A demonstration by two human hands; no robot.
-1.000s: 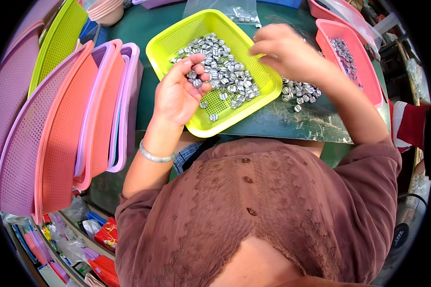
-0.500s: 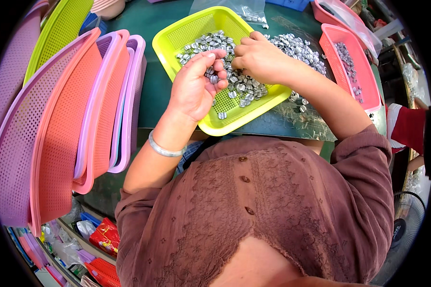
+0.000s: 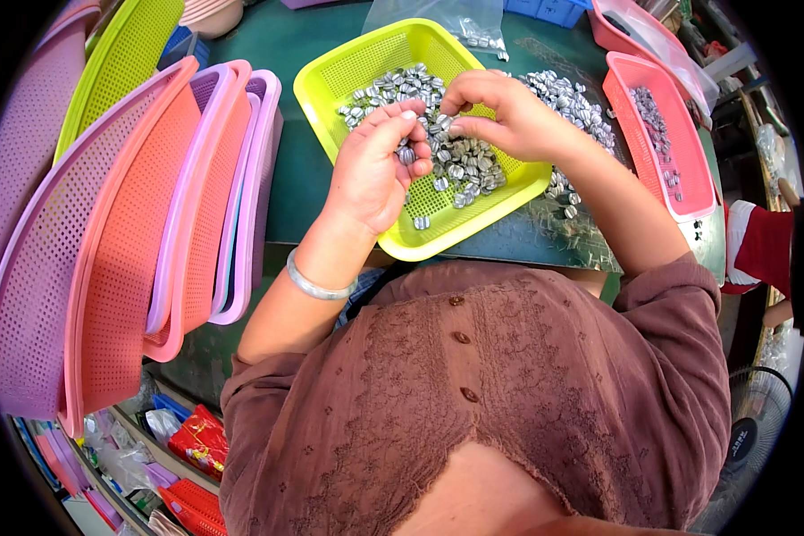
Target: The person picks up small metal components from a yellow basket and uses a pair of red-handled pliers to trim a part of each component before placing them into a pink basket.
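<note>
In the head view, a yellow-green basket is seen on a dark green table, with a heap of small silver pieces lying in it. The left hand is held over the basket's near half, palm turned up and fingers curled loosely together; a few silver pieces are cupped against the fingertips. The right hand is held just beside it over the basket's right side, and its thumb and forefinger are pinched together above the heap; whether a piece is held between them cannot be told. A silver bangle is worn on the left wrist. More silver pieces are spread on the table right of the basket, near a pink basket that holds a few more. A stack of pink and purple baskets is leaned at the left. A clear bag lies beyond the yellow-green basket.
</note>
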